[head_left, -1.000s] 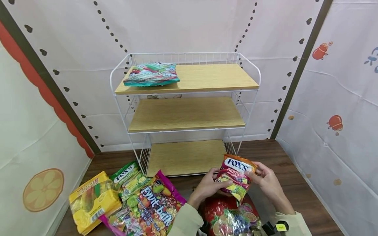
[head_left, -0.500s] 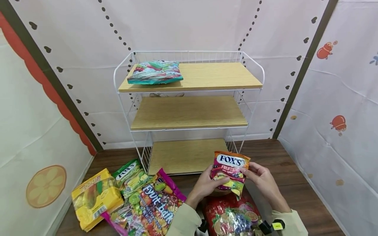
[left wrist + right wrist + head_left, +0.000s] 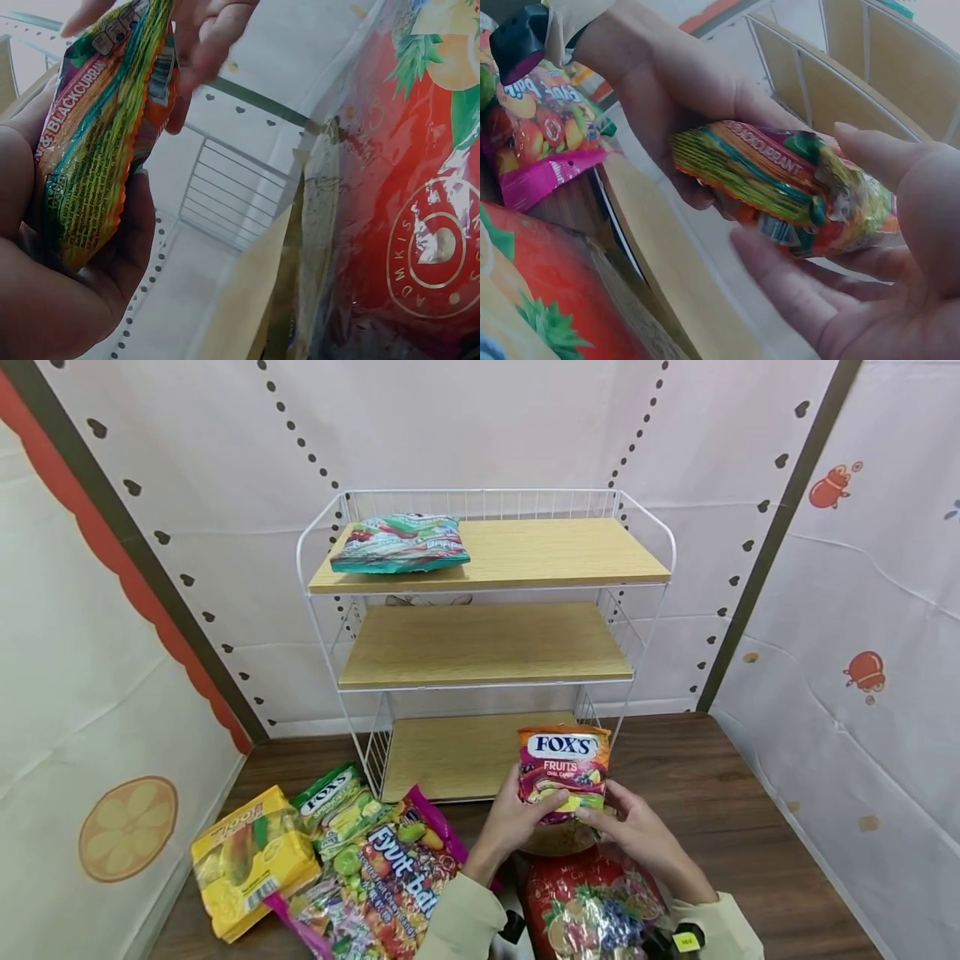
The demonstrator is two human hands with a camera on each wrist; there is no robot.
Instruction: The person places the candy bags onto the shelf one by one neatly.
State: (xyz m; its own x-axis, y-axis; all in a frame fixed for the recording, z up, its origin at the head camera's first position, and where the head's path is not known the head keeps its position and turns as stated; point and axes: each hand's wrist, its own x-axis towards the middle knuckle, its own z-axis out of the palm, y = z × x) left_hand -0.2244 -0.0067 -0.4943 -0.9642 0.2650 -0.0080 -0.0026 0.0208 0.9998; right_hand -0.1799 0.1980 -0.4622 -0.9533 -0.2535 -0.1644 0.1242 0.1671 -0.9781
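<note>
From my head camera, I see one teal candy bag (image 3: 405, 545) lying on the left side of the top shelf (image 3: 558, 550), so I'd say that one is done. The FOX'S Fruits candy bag (image 3: 564, 762) is up in the air between my two hands, in front of the bottom shelf (image 3: 450, 756), and it is not on any shelf yet. My left hand (image 3: 515, 814) holds it with the thumb on the front. My right hand (image 3: 637, 833) is at the low corner, with its thumb by the front. Down on the wooden table (image 3: 697, 785) to the left are a yellow pack (image 3: 251, 864), a green FOX'S bag (image 3: 339, 814) and a purple-edged fruit candy bag (image 3: 393, 885). A big red fruit bag (image 3: 585, 893) is close to me, between my sleeves. I think all four are left to do. From my left wrist, I see the candy bag side-on, tucked in my curled left fingers, with the red bag just off to the right. From my right wrist, my right thumb and pointer finger are spread wide around the other end, and I can't tell how much they touch it.
</note>
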